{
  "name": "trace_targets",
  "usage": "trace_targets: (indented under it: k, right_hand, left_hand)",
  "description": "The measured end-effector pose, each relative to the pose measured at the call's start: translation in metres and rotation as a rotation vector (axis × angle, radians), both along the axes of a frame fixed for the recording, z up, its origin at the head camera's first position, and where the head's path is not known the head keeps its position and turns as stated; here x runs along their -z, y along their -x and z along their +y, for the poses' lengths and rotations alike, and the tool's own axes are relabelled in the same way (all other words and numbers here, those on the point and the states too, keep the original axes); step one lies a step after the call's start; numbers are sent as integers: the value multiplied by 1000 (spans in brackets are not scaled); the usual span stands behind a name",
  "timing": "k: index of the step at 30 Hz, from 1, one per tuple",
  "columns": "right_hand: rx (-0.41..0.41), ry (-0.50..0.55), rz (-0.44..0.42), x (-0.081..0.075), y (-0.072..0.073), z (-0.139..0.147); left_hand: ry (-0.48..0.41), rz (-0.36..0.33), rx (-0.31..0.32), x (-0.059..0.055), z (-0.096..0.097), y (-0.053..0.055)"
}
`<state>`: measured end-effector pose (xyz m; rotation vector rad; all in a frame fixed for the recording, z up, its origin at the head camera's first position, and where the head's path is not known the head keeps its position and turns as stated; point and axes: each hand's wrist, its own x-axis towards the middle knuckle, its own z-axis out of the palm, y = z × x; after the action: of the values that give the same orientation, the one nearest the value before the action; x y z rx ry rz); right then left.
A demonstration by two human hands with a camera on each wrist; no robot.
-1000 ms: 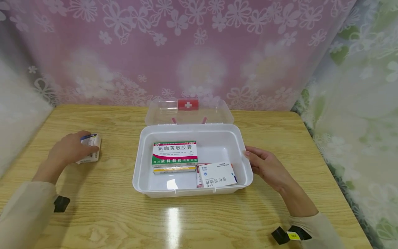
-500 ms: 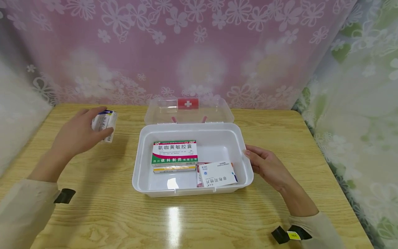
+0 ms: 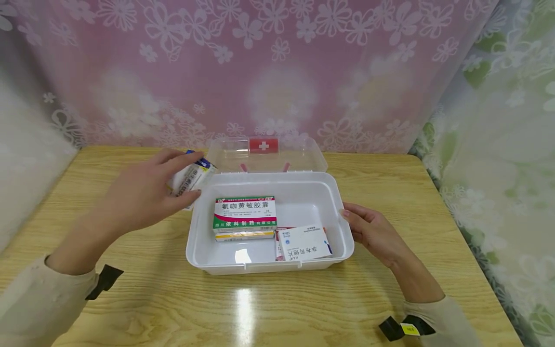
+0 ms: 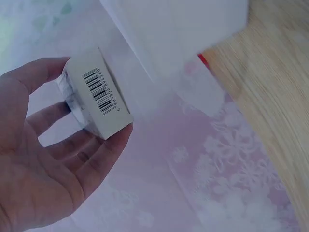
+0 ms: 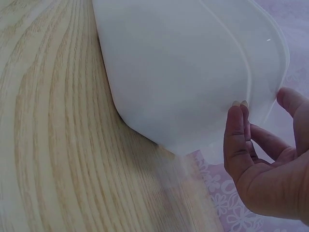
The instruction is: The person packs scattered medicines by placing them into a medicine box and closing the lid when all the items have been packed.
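Note:
My left hand (image 3: pixel 149 193) holds a small white and blue medicine box (image 3: pixel 191 178) between thumb and fingers, raised beside the left rim of a white first-aid box (image 3: pixel 197 260). In the left wrist view, a barcode shows on the end of the held medicine box (image 4: pixel 99 94). My right hand (image 3: pixel 375 233) pinches the right rim of the first-aid box, thumb at the edge and fingers against the outer wall (image 5: pixel 183 72). Inside lie a green and white capsule box (image 3: pixel 244 212) on top of a yellow-edged box (image 3: pixel 244 236), and a white tablet box (image 3: pixel 305 242) over a red-marked one.
The clear lid (image 3: pixel 299 154) with a red cross label (image 3: pixel 263 145) is swung back behind the first-aid box. Everything stands on a wooden table (image 3: pixel 269 308). A pink floral curtain (image 3: pixel 277 72) hangs along the back edge.
My left hand has lifted the small medicine box from the table's left side and carried it right, up to the first-aid box. My right hand has stayed on the rim.

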<state>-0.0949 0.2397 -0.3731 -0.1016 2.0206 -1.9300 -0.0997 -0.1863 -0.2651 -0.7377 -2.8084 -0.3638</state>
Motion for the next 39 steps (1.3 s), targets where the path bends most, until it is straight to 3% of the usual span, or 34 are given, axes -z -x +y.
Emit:
trace_targets:
  k: [5, 9, 18, 22, 26, 39]
  right_hand:
    - [-1, -6, 3, 2, 0, 1]
    - [-3, -7, 6, 3, 0, 1]
    - [-1, -4, 8, 3, 1, 0]
    - [0, -6, 8, 3, 0, 1]
    - [7, -5, 5, 3, 0, 1]
    - [3, -1, 7, 3, 0, 0]
  left_hand:
    - [56, -104, 200, -1, 19, -5]
    - [87, -178, 312, 6, 36, -7]
    - [174, -314, 355, 28, 58, -7]
    - [177, -373, 427, 40, 66, -7]
    - [202, -385, 491, 50, 74, -6]
    - [212, -415, 456, 70, 77, -5]
